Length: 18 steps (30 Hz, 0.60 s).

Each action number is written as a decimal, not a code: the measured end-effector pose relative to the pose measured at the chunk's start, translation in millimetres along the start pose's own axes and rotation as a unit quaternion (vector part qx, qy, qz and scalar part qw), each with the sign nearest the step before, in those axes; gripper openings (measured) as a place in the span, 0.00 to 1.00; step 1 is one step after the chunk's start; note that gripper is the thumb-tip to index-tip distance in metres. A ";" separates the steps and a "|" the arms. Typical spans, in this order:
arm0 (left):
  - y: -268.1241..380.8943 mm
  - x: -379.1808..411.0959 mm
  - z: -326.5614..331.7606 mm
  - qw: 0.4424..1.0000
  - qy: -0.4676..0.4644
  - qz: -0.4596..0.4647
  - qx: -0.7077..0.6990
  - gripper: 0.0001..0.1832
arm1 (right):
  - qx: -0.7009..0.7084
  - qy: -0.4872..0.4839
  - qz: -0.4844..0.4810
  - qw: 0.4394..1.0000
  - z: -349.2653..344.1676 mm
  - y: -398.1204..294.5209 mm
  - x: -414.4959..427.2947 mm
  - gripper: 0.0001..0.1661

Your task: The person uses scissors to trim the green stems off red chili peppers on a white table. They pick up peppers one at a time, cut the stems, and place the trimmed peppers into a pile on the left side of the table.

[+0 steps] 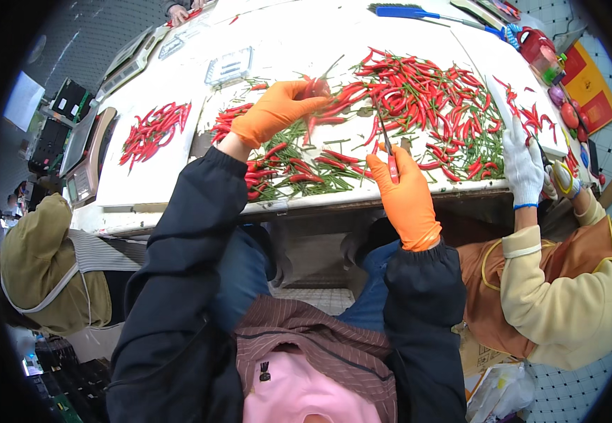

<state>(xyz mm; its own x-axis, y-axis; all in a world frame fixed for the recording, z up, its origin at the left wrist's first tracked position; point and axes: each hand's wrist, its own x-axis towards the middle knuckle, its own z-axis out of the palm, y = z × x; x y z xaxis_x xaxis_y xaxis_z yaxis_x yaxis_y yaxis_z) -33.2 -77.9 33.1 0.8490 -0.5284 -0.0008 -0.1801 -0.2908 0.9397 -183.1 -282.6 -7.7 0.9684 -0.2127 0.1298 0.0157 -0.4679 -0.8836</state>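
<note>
My left hand [277, 112], in an orange glove, pinches a few red chilli peppers [314, 89] above the white table; they are blurred, and a green stem points up from them. In my right hand [407, 200], also gloved in orange, is a pair of scissors [392, 165] with red handles. Its dark blades point away from me, and I cannot tell how far apart they are. Beyond the scissors lies a large heap of red chillies with green stems [406, 87]. Loose chillies [306, 178] and cut green stems [332, 185] are strewn between my hands and the near edge.
On the left, trimmed chillies [160, 129] lie on a white board beside a scale [85, 172]. A clear plastic tray [229, 66] and a blue brush [404, 11] are farther back. At right, a co-worker's white-gloved hand [523, 161] is near yellow-handled scissors [566, 178].
</note>
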 end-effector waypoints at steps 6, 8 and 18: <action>22.6 -25.6 3.6 0.991 -0.104 -0.062 -0.049 0.15 | -0.060 -0.003 -0.026 0.998 7.9 5.0 -4.2 0.35; 21.3 -30.1 10.5 0.991 -0.114 -0.061 -0.044 0.16 | -0.062 -0.010 -0.013 0.998 7.8 0.1 -6.0 0.35; 7.9 -29.3 16.7 0.992 -0.088 -0.032 0.083 0.13 | -0.035 -0.070 0.075 0.994 5.5 -8.3 -7.3 0.36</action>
<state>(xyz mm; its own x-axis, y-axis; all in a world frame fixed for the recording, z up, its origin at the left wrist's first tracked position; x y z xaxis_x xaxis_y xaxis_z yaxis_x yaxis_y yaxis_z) -67.8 -78.0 34.9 0.7645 -0.6310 -0.1321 -0.2204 -0.4483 0.8663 -188.9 -272.4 -3.8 0.9839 -0.1647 -0.0696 -0.1440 -0.4992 -0.8544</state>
